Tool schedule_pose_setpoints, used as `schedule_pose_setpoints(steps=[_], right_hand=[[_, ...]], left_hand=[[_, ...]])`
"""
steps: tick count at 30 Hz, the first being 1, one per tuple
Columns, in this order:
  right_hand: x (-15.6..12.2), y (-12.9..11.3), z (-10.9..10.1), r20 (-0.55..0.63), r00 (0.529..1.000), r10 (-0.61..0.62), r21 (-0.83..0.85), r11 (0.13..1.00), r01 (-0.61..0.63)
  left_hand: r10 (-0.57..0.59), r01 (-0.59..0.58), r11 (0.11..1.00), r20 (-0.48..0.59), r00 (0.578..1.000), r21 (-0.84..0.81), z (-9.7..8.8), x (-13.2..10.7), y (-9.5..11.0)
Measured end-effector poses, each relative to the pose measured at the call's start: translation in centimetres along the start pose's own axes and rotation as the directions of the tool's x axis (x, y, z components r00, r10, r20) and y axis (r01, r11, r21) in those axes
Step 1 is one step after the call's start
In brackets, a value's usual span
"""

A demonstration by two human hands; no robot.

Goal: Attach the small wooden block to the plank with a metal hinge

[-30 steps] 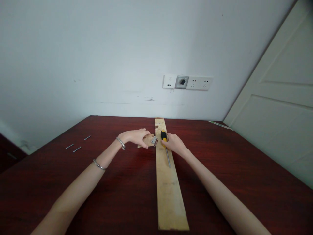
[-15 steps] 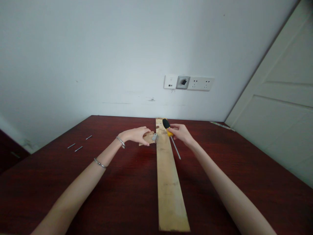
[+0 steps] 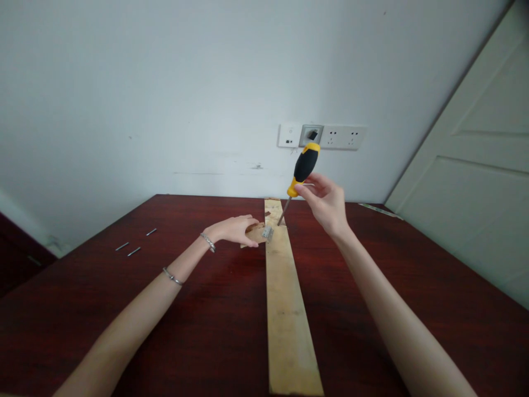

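A long pale wooden board (image 3: 287, 309) lies lengthwise on the dark red table. At its left side, my left hand (image 3: 235, 229) grips a small piece of wood (image 3: 255, 236) between thumb and fingers. A metal hinge (image 3: 267, 232) sits at that piece's right end and reaches over the board's left edge. My right hand (image 3: 324, 201) pinches the yellow-and-black screwdriver (image 3: 306, 164) low on its handle. The screwdriver stands tilted, handle up, its tip at the board just right of the hinge. Whether the tip touches the wood I cannot tell.
Three nails or screws (image 3: 134, 251) lie on the table (image 3: 185, 331) at the left. A white wall with a row of sockets (image 3: 341, 138) rises behind the table. A thin printed strip (image 3: 380, 210) lies near the back right corner, beside a white panelled door (image 3: 475, 160).
My right hand has lifted and turned the screwdriver, so its tip has swung from pointing toward me to the board near the hinge. The hinge lies slightly further over the board.
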State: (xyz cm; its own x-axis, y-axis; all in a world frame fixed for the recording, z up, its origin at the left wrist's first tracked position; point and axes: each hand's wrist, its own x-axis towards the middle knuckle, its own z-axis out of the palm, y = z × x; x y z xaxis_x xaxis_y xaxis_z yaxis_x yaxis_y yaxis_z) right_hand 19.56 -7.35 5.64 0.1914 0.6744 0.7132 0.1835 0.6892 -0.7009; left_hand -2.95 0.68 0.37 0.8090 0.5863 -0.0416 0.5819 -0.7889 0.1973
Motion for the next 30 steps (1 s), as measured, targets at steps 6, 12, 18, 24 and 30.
schedule_pose_setpoints(steps=[6,12,18,24,30], right_hand=[[-0.9,0.4,1.2,0.076,0.997,-0.028,0.025,0.999,0.026],[-1.5,1.1,2.0,0.133,0.991,0.014,0.042,0.999,-0.020],[-2.0,2.0,2.5,0.182,0.982,0.049,0.045,0.997,-0.058],[-2.2,2.2,2.6,0.179,0.982,0.052,0.041,0.997,-0.060],[-2.3,2.6,2.7,0.179,0.982,0.057,0.057,0.996,-0.068]], left_hand=[[0.003,-0.003,1.000,0.004,1.000,0.005,0.4,0.3,0.6],[0.004,-0.005,1.000,0.010,1.000,0.013,0.5,0.3,0.7],[0.005,-0.006,1.000,0.013,1.000,0.030,0.4,0.3,0.9],[0.019,-0.020,0.999,0.002,1.000,0.034,0.5,0.3,0.9],[0.017,-0.017,1.000,0.004,1.000,0.020,0.4,0.3,0.9]])
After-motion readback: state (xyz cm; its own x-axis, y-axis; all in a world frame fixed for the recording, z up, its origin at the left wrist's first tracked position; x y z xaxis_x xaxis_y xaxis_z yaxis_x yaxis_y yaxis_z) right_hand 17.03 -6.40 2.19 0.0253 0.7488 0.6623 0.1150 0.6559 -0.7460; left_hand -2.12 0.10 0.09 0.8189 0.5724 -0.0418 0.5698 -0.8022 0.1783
